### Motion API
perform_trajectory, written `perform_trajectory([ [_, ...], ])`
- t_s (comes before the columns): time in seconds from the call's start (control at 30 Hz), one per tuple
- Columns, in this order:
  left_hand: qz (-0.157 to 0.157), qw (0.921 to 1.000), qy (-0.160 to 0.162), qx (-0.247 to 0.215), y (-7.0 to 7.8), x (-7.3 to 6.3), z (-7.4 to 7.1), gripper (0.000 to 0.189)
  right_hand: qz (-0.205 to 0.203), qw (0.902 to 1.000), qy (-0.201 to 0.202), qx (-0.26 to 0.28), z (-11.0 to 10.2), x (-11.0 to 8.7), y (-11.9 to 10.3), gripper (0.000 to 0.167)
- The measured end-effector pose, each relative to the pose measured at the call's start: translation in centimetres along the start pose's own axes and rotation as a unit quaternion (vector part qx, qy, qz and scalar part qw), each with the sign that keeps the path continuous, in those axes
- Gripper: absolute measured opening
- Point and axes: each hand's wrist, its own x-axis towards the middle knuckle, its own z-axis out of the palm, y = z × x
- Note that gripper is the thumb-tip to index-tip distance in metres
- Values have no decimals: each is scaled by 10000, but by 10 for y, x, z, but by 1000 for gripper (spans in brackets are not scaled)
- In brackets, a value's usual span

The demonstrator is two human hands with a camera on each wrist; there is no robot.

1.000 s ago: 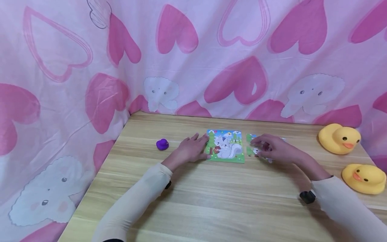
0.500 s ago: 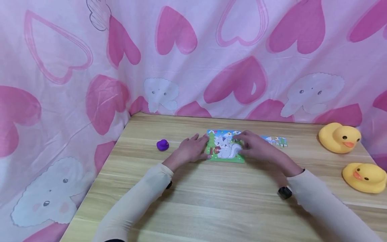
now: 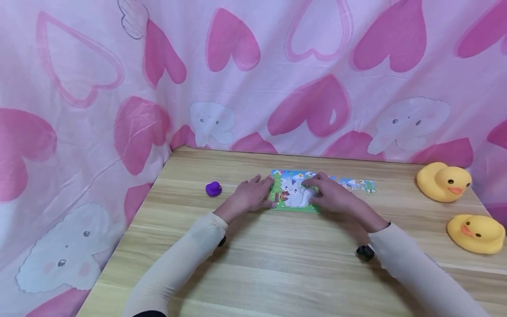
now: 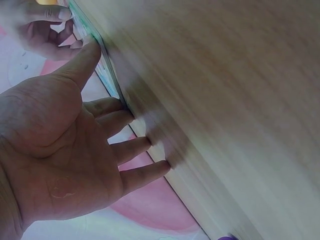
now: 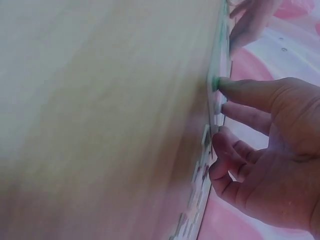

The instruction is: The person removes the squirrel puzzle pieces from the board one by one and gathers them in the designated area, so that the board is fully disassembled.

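Note:
A square puzzle board (image 3: pixel 292 189) with a grey squirrel picture lies flat on the wooden table. My left hand (image 3: pixel 252 195) rests at its left edge, fingers spread, the thumb (image 4: pixel 92 47) on the near corner in the left wrist view. Over the board's right side is my right hand (image 3: pixel 330 191), its thumb (image 5: pixel 240 90) and a fingertip down at the board, other fingers bent in. I cannot tell whether a piece sits between those tips. Several loose puzzle pieces (image 3: pixel 359 185) lie right of the board, some of them hidden behind the right hand.
On the wooden table (image 3: pixel 253 259), a small purple rubber duck (image 3: pixel 213 189) stands left of the left hand. Two larger yellow rubber ducks stand at the right, one behind (image 3: pixel 441 181) and one nearer (image 3: pixel 475 233). A pink heart-print curtain (image 3: pixel 245 88) closes off the back and left.
My right hand has moved left from the loose pieces onto the right side of the board, shifting only slightly in the last half second. The left hand has stayed put.

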Motion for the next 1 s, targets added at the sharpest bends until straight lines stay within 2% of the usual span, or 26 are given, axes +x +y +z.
perform_trajectory([
  [0.27, 25, 9998, -24, 178, -1, 3, 2, 86, 192, 9995, -135, 228, -2, 6, 0, 52],
  [0.57, 30, 10000, -35, 77, 0, 1, 1, 86, 167, 9989, -31, 436, 0, 10, 2, 50],
  [1.0, 81, 9999, 5, 84, 0, 1, 0, 86, 66, 9997, -2, 223, -6, 14, -1, 48],
])
